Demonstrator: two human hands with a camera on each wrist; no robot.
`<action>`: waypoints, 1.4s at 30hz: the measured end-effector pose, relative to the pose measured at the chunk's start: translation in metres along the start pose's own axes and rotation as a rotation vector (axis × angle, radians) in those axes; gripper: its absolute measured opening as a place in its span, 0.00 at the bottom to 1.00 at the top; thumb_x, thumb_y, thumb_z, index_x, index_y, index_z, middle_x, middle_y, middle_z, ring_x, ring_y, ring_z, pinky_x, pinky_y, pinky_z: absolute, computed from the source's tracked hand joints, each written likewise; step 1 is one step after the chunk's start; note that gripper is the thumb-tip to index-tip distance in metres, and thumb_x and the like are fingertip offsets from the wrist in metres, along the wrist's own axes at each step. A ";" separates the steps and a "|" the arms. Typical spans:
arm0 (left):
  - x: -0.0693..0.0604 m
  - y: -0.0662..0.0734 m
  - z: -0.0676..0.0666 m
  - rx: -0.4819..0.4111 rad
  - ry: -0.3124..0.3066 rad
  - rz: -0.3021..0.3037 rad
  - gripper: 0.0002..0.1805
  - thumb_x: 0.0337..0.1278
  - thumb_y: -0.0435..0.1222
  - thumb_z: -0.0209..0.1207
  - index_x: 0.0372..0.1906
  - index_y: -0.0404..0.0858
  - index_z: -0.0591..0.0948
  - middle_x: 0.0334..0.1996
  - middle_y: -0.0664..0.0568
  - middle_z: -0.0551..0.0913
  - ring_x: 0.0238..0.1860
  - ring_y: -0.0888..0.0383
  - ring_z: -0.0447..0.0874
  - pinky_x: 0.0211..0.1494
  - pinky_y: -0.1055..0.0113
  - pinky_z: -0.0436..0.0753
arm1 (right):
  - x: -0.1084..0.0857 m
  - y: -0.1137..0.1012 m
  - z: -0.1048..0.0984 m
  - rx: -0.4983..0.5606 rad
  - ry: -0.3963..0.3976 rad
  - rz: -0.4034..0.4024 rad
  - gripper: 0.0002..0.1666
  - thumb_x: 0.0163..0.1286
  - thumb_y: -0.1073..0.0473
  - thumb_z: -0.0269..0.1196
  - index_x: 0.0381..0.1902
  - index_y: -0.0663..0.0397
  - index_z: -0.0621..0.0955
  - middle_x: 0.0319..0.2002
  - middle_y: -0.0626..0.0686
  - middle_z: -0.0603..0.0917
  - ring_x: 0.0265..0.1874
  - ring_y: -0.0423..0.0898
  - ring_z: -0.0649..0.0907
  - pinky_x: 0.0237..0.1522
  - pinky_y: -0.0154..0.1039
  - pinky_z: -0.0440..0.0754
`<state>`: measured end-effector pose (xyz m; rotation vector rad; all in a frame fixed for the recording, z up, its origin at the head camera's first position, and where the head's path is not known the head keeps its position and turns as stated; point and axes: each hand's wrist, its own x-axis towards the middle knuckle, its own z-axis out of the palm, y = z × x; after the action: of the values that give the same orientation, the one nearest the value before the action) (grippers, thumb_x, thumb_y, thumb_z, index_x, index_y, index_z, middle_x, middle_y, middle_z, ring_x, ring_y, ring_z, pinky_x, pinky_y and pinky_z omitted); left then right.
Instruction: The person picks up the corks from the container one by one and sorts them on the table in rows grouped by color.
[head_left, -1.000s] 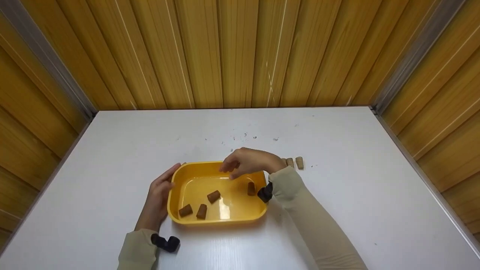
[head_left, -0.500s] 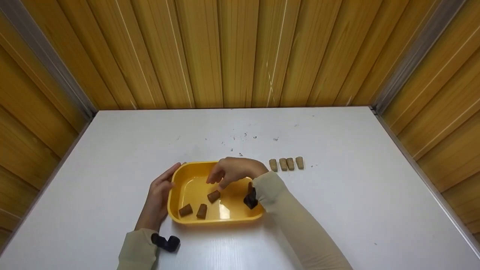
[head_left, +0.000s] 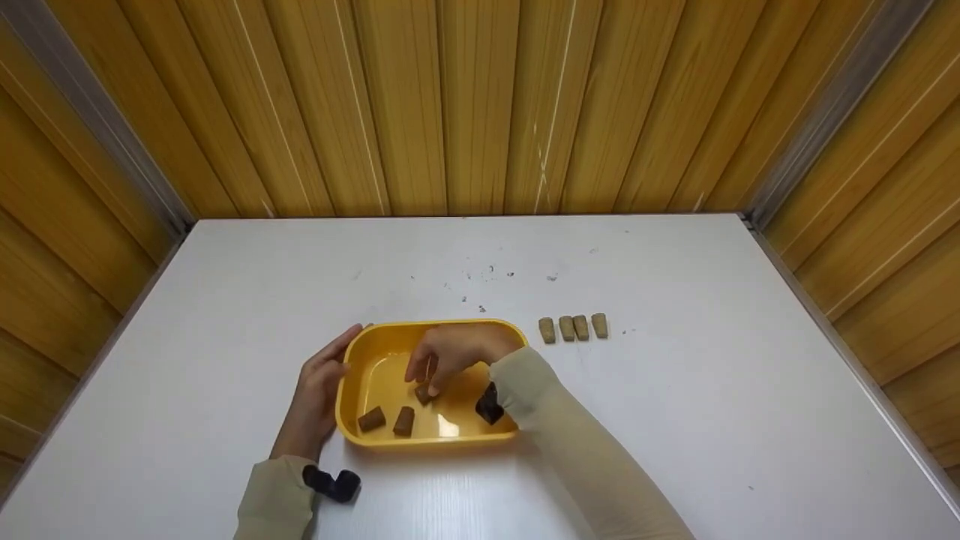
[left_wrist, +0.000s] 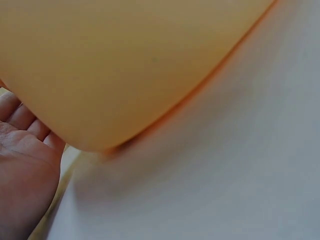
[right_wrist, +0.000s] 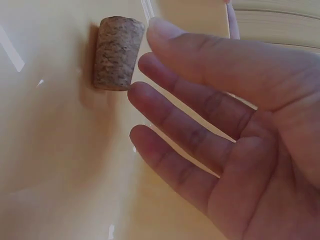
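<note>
In the head view, a yellow plastic tray with rounded corners stands on the white table, with brown tapered corks inside. My left hand rests against the tray's left outer wall, fingers straight along the far corner. In the left wrist view, its palm faces the tray's side. My right hand reaches down into the tray, thumb and fingers spread about a cork. The right wrist view has that cork lying just beyond the thumb tip, no finger curled round it. Two other corks, a left cork and a middle cork, lie nearby.
Right of the tray, several paler corks lie in a row on the white table. Small dark specks are scattered behind the tray. Wood-look panels rise along the back and both sides.
My right hand has moved down and left into the tray, to a cork. The pale row came into full view, and one cork at the tray's right is now hidden. My left hand stays put.
</note>
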<state>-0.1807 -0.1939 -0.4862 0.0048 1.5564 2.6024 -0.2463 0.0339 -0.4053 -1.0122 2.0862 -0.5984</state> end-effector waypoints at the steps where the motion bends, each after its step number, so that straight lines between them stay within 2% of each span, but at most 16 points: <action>1: 0.000 0.000 0.000 0.000 -0.001 -0.001 0.34 0.54 0.21 0.38 0.71 0.30 0.61 0.63 0.53 0.75 0.66 0.59 0.70 0.68 0.67 0.71 | 0.000 0.000 0.001 0.002 0.001 0.009 0.21 0.59 0.66 0.67 0.52 0.55 0.83 0.46 0.52 0.88 0.44 0.43 0.84 0.46 0.30 0.82; 8: -0.001 0.000 0.000 0.000 -0.021 -0.009 0.34 0.55 0.22 0.38 0.71 0.32 0.61 0.67 0.50 0.70 0.68 0.58 0.68 0.69 0.66 0.70 | 0.002 0.002 0.006 -0.056 0.012 0.023 0.19 0.58 0.65 0.68 0.50 0.51 0.85 0.42 0.47 0.89 0.41 0.38 0.83 0.47 0.29 0.82; 13: -0.001 0.001 0.001 -0.010 -0.035 -0.007 0.34 0.56 0.21 0.37 0.72 0.31 0.60 0.69 0.48 0.68 0.69 0.57 0.67 0.70 0.66 0.69 | 0.002 0.005 0.008 -0.053 0.015 0.032 0.18 0.59 0.66 0.67 0.48 0.50 0.85 0.39 0.45 0.89 0.39 0.36 0.82 0.46 0.28 0.81; 16: -0.001 0.001 0.001 -0.017 -0.036 -0.009 0.34 0.56 0.21 0.37 0.72 0.31 0.59 0.69 0.48 0.68 0.69 0.57 0.67 0.70 0.66 0.69 | 0.003 0.007 0.009 -0.042 0.014 0.031 0.17 0.59 0.66 0.67 0.47 0.50 0.86 0.38 0.44 0.89 0.36 0.36 0.82 0.43 0.27 0.81; 22: 0.000 0.000 0.001 0.019 -0.013 -0.009 0.33 0.56 0.22 0.37 0.71 0.33 0.62 0.67 0.50 0.70 0.68 0.58 0.68 0.69 0.66 0.71 | 0.001 0.006 0.009 -0.098 0.019 0.007 0.15 0.59 0.64 0.68 0.46 0.49 0.87 0.38 0.46 0.89 0.33 0.35 0.80 0.38 0.26 0.79; 31: 0.001 0.001 0.001 0.034 -0.005 -0.011 0.34 0.56 0.22 0.37 0.72 0.32 0.60 0.69 0.49 0.68 0.68 0.59 0.68 0.68 0.67 0.71 | -0.001 0.009 0.005 -0.093 0.021 -0.013 0.16 0.62 0.61 0.66 0.48 0.47 0.86 0.39 0.47 0.86 0.36 0.38 0.79 0.38 0.27 0.78; 42: -0.001 0.001 -0.001 0.024 -0.025 -0.004 0.34 0.56 0.22 0.37 0.71 0.32 0.61 0.69 0.48 0.67 0.69 0.58 0.67 0.69 0.66 0.70 | -0.012 0.009 -0.003 -0.054 0.057 -0.021 0.20 0.59 0.65 0.67 0.50 0.48 0.84 0.41 0.49 0.85 0.39 0.40 0.81 0.41 0.29 0.79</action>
<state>-0.1801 -0.1951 -0.4858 0.0359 1.5784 2.5703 -0.2472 0.0492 -0.4046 -1.0604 2.1538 -0.5907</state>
